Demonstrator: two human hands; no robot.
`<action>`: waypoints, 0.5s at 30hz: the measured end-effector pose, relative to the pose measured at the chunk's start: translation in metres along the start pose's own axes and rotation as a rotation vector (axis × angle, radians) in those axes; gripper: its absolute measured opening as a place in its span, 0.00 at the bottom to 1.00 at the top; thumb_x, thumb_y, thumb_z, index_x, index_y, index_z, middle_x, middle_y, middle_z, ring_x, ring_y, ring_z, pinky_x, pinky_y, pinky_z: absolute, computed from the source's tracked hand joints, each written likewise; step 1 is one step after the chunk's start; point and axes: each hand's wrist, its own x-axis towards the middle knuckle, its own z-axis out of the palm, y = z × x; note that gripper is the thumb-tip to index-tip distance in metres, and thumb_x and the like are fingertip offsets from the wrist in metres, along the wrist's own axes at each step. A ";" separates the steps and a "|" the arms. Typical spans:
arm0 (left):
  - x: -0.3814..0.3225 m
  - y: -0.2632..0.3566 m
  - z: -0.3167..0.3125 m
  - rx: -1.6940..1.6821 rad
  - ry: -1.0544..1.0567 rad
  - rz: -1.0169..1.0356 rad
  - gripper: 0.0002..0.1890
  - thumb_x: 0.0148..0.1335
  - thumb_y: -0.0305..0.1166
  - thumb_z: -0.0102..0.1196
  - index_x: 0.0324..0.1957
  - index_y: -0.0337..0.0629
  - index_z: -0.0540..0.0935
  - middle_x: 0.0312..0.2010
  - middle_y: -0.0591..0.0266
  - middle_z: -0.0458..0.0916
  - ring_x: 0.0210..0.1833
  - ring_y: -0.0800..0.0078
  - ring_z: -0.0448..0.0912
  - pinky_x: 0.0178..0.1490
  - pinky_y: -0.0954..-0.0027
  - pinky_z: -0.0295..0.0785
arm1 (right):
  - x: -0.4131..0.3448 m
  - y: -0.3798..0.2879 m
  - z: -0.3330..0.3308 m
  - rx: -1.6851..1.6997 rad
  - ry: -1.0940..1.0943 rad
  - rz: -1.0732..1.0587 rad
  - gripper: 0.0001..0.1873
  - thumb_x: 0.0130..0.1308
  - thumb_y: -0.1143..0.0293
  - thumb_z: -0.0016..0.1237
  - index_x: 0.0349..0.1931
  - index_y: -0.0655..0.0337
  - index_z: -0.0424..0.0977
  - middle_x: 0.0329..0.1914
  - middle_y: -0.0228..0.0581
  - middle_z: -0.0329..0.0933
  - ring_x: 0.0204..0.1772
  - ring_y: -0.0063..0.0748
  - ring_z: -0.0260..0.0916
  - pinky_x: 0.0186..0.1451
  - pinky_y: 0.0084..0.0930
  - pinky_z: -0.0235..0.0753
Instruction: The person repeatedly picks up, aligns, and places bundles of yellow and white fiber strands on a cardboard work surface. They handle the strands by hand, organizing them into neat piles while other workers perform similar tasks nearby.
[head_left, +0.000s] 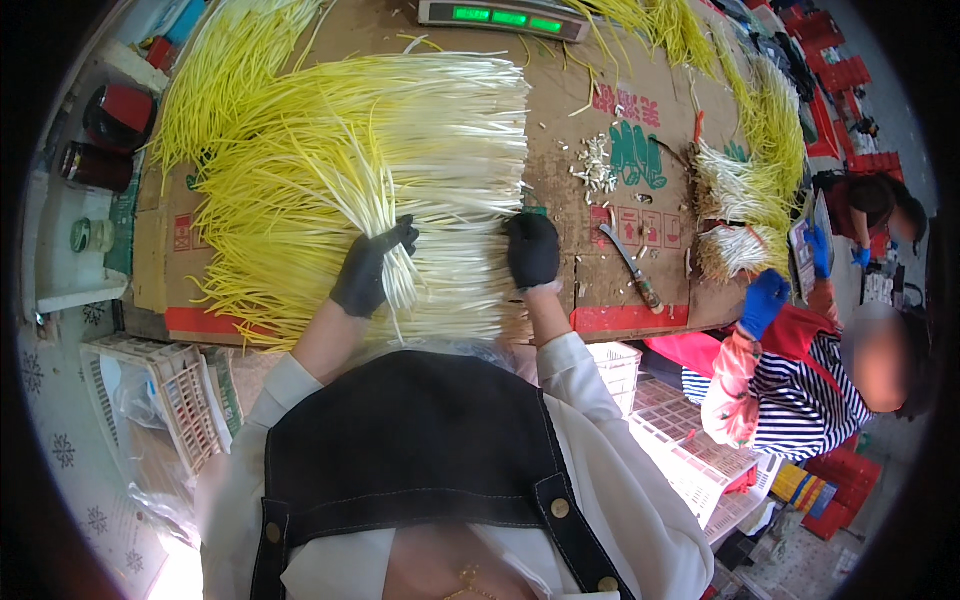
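Note:
My left hand (373, 262), in a black glove, is closed round a small bunch of white-stemmed yellow shoots (382, 202), their yellow tips pointing up and left. Beneath it spreads a wide layer of the same shoots (450, 127), white cut ends lined up on the right, yellow tips on the left. At those cut ends is my right hand (534, 251), also black-gloved, its fingers curled; whether it grips any stems is hidden. Right of it, a curved knife (634, 270) with a patterned handle lies on the cardboard (555, 315), near small cut stem pieces (596, 166).
A scale with a lit green display (504, 16) stands at the far edge. Tied bundles with roots (731, 251) lie on the right, close to a co-worker's blue-gloved hand (765, 300). Plastic crates (184, 405) stand below left; jars (96, 166) sit on the left.

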 end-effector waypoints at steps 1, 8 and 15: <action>-0.001 0.000 0.000 0.005 -0.003 0.001 0.24 0.66 0.30 0.56 0.62 0.29 0.70 0.59 0.54 0.76 0.59 0.65 0.76 0.62 0.68 0.72 | 0.006 0.010 -0.003 0.098 0.013 0.076 0.08 0.62 0.65 0.48 0.33 0.57 0.80 0.35 0.48 0.78 0.42 0.56 0.74 0.47 0.47 0.73; 0.003 -0.003 -0.007 -0.029 -0.010 -0.001 0.23 0.65 0.29 0.57 0.61 0.31 0.71 0.59 0.55 0.76 0.58 0.66 0.76 0.60 0.67 0.73 | 0.029 0.040 -0.088 0.130 0.238 0.357 0.12 0.62 0.64 0.54 0.39 0.62 0.82 0.38 0.41 0.82 0.43 0.38 0.77 0.49 0.31 0.74; 0.000 -0.004 -0.009 -0.001 -0.030 0.025 0.24 0.65 0.29 0.57 0.61 0.30 0.71 0.58 0.55 0.76 0.57 0.66 0.77 0.59 0.68 0.73 | 0.018 -0.022 -0.051 -0.245 -0.106 -0.423 0.12 0.50 0.70 0.63 0.38 0.44 0.85 0.38 0.35 0.81 0.43 0.44 0.75 0.46 0.38 0.74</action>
